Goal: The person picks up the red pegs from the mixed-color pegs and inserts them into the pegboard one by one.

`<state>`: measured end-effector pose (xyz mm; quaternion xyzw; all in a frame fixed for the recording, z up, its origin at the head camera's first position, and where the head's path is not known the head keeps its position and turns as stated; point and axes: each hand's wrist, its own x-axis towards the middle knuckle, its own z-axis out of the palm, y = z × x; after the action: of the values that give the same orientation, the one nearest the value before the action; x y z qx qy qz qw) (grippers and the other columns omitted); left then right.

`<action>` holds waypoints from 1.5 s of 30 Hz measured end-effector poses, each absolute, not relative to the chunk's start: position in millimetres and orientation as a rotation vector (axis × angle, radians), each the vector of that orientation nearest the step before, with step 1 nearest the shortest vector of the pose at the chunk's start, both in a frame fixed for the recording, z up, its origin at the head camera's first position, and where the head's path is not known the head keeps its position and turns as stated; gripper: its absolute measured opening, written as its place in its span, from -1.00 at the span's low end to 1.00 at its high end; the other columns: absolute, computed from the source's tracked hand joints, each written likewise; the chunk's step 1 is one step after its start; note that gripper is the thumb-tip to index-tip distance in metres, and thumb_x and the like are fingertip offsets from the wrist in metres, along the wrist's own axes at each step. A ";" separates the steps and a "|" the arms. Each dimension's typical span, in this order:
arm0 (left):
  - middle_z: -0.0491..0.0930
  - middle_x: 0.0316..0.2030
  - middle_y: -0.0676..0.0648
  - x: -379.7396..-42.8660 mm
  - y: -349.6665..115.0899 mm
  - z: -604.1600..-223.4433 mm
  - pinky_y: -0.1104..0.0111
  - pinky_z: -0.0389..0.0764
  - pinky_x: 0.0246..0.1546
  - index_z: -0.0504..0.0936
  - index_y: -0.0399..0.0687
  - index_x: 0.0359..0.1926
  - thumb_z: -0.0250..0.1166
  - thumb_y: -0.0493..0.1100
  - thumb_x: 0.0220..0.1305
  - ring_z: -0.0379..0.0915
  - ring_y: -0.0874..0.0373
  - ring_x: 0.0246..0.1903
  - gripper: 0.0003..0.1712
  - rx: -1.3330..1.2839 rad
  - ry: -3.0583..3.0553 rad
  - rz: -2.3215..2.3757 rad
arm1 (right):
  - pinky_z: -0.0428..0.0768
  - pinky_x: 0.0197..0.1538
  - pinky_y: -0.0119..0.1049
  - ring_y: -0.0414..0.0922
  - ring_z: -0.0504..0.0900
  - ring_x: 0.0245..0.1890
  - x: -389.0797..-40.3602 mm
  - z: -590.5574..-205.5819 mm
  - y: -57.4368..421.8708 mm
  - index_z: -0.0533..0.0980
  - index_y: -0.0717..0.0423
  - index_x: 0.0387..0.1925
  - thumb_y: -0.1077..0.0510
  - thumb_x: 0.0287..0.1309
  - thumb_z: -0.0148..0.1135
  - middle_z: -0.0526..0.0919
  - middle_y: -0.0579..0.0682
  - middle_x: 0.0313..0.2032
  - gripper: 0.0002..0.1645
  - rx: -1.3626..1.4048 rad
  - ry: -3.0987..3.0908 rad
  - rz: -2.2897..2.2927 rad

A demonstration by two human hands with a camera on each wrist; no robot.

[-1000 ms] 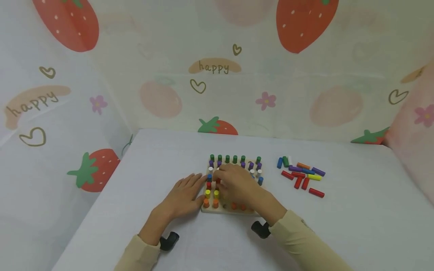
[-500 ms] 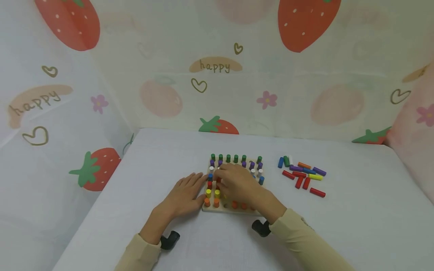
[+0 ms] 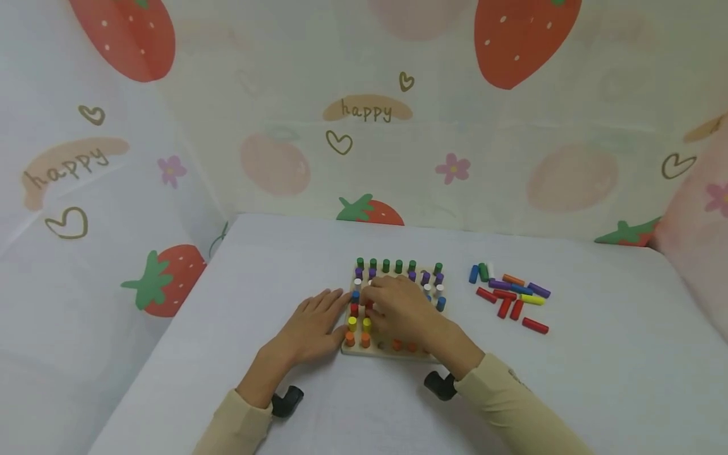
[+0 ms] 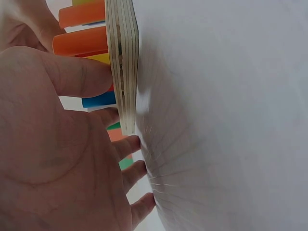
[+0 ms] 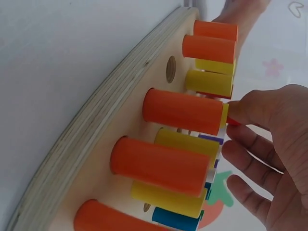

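A wooden pegboard [image 3: 364,352] with rows of coloured pegs lies on the white table. My right hand [image 3: 400,309] reaches over its middle, and thumb and index finger pinch a red peg [image 5: 233,121], mostly hidden behind orange and yellow pegs in the right wrist view. My left hand [image 3: 313,325] lies flat at the board's left side, its thumb touching the edge [image 4: 122,62]; the other fingertips reach down to the tablecloth. Orange pegs [image 3: 366,340] stand in the front row, with an empty hole [image 5: 171,70] between them. The right hand covers several pegs in the head view.
Right of the board lies a loose pile of pegs, with several red pegs [image 3: 504,308], a yellow peg [image 3: 533,300] and an orange peg [image 3: 514,279] among them. A strawberry-printed cloth [image 3: 284,164] rises behind and beside the table [image 3: 273,253].
The head view has shifted slightly, so the scene sits a little further right. Both hands keep nearly the same place on the board, the right still pinching the red peg.
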<state>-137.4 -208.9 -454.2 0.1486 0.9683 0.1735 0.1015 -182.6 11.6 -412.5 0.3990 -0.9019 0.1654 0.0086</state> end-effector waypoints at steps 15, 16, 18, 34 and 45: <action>0.14 0.66 -0.21 -138.6 -208.6 -456.8 -0.23 0.03 0.67 0.15 -0.06 0.67 0.02 0.07 0.58 -0.04 -0.24 0.68 -0.23 0.444 2.870 0.507 | 0.71 0.29 -0.03 -0.04 0.75 0.06 -175.4 -411.4 28.7 0.72 -0.03 0.07 0.07 0.36 0.41 0.80 -0.06 -0.01 -0.71 1.188 -2.809 0.543; 0.14 0.66 -0.21 -138.6 -208.4 -456.4 -0.23 0.03 0.67 0.15 -0.05 0.67 0.02 0.07 0.57 -0.04 -0.24 0.68 -0.23 0.444 2.870 0.506 | 0.72 0.27 -0.05 -0.04 0.75 0.05 -174.9 -411.1 31.3 0.72 -0.03 0.07 0.07 0.36 0.41 0.80 -0.06 -0.02 -0.71 1.177 -2.819 0.547; 0.14 0.66 -0.21 -138.7 -208.3 -456.2 -0.23 0.04 0.67 0.15 -0.06 0.67 0.02 0.07 0.57 -0.04 -0.24 0.68 -0.23 0.445 2.867 0.501 | 0.74 0.24 -0.08 -0.05 0.74 0.04 -173.8 -411.7 36.9 0.73 -0.04 0.06 0.06 0.35 0.41 0.79 -0.06 -0.02 -0.72 1.146 -2.838 0.554; 0.16 0.66 -0.21 -140.3 -208.2 -458.1 -0.22 0.08 0.66 0.15 -0.05 0.67 0.04 0.08 0.55 -0.01 -0.24 0.67 -0.22 0.457 2.880 0.500 | 0.78 0.06 -0.14 -0.08 0.69 -0.07 -165.5 -417.4 84.2 0.74 -0.04 0.02 0.03 0.30 0.44 0.73 -0.03 0.00 -0.71 0.988 -2.841 0.524; 0.15 0.66 -0.20 -141.5 -208.9 -458.3 -0.22 0.07 0.67 0.14 -0.02 0.67 0.04 0.09 0.56 -0.02 -0.22 0.68 -0.21 0.447 2.882 0.476 | 0.81 0.08 -0.04 -0.02 0.76 -0.01 -162.4 -430.5 128.4 0.70 -0.01 0.08 0.06 0.26 0.49 0.75 0.00 0.01 -0.63 0.843 -2.827 0.524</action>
<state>-141.5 -208.9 -458.3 0.1507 0.9710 0.1605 0.0930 -162.4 128.4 -430.5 0.2807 -0.9410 0.1746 0.0727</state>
